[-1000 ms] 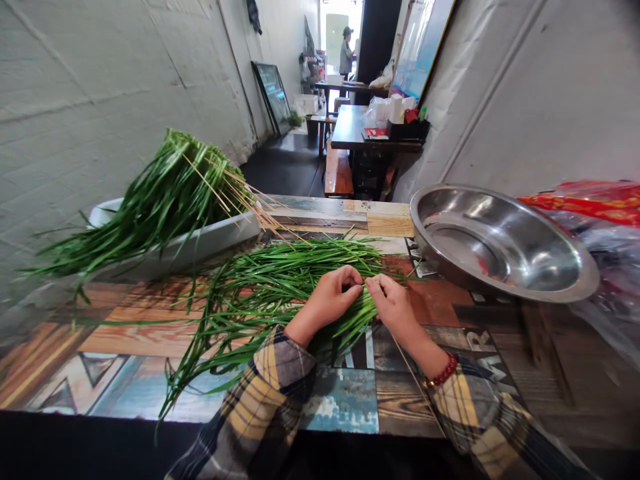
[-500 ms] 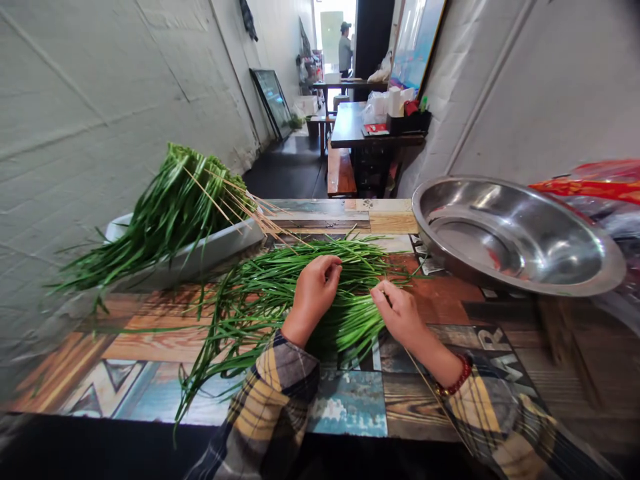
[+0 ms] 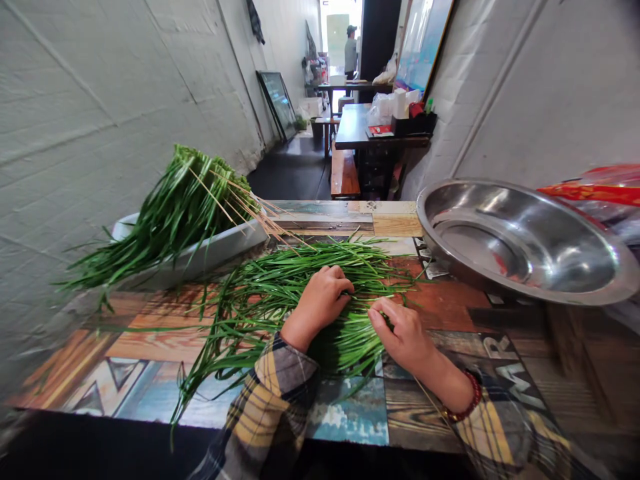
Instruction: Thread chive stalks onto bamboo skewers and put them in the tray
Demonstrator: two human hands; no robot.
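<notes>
A loose pile of long green chives (image 3: 280,293) lies on the patchwork wooden table (image 3: 150,340) in front of me. My left hand (image 3: 320,303) rests on top of the pile with its fingers curled into the leaves. My right hand (image 3: 403,330) is closed in a pinch on a thin bamboo skewer (image 3: 427,400) that runs back under my wrist; its fingertips touch the chive ends. Both sleeves are plaid, and a red bead bracelet sits on my right wrist.
A white tray (image 3: 220,243) at the left holds skewered chive bundles (image 3: 170,213) with sticks poking out. A large steel basin (image 3: 520,240) stands at the right beside red plastic bags (image 3: 600,193). Farther back are dark tables, a bench and a standing person (image 3: 351,50).
My hands were pinched together at the middle of the pile, then drew apart. My left hand has come down onto the chives and my right hand has shifted slightly toward me.
</notes>
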